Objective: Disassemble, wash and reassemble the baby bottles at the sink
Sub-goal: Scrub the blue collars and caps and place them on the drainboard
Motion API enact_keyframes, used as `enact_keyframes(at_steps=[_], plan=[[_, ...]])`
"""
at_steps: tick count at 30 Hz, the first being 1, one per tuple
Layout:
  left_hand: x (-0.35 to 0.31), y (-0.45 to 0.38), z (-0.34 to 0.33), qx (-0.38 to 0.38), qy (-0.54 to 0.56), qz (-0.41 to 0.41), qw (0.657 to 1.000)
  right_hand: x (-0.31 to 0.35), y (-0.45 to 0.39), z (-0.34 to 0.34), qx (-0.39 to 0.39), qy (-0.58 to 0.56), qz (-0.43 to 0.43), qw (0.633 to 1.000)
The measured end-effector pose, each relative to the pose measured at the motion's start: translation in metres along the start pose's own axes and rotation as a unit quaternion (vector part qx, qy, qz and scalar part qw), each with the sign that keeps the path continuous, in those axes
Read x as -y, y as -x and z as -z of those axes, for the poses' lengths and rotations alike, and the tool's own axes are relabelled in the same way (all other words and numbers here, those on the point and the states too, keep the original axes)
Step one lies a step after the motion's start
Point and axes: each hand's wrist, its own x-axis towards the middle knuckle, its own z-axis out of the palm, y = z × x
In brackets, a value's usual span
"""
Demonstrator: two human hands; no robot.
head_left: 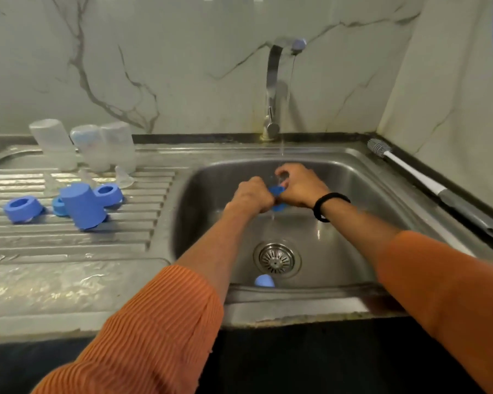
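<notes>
Fingers of left hand (252, 194) and right hand (298, 184) pinched on blue ring (276, 190) under tap (273, 89). Bottles (83, 146) upturned on drainer (69, 237), washed apparently; reassembly not begun.

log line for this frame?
phase: rinsing | both hands: blue ring under tap stream | bottles: upside down on drainboard | brush: idle

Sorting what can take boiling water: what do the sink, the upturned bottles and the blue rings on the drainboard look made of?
The sink looks like brushed stainless steel, grey with soft reflections. The bottles look like cloudy, translucent plastic, though frosted glass can't be ruled out. The rings look like matte, opaque, moulded plastic.
</notes>
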Motion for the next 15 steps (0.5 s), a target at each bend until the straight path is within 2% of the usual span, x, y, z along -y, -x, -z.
enact_keyframes(at_steps=[2,5,9,11,15], plan=[[-0.003,-0.006,0.003,-0.029,0.143,0.004,0.989,0.007,-0.005,0.001,-0.083,-0.059,0.011,0.995],[-0.008,-0.010,0.005,-0.027,0.323,0.004,0.946,0.011,-0.010,0.000,-0.160,-0.088,0.022,0.983],[-0.014,-0.008,0.005,-0.023,0.408,0.032,0.912,0.007,-0.013,0.006,-0.249,-0.127,0.027,0.960],[-0.016,-0.005,0.006,-0.015,0.429,0.054,0.902,0.004,-0.015,0.009,-0.244,-0.147,0.013,0.958],[-0.015,-0.004,0.007,-0.018,0.450,0.096,0.888,-0.003,-0.017,0.009,-0.144,-0.221,-0.047,0.963]])
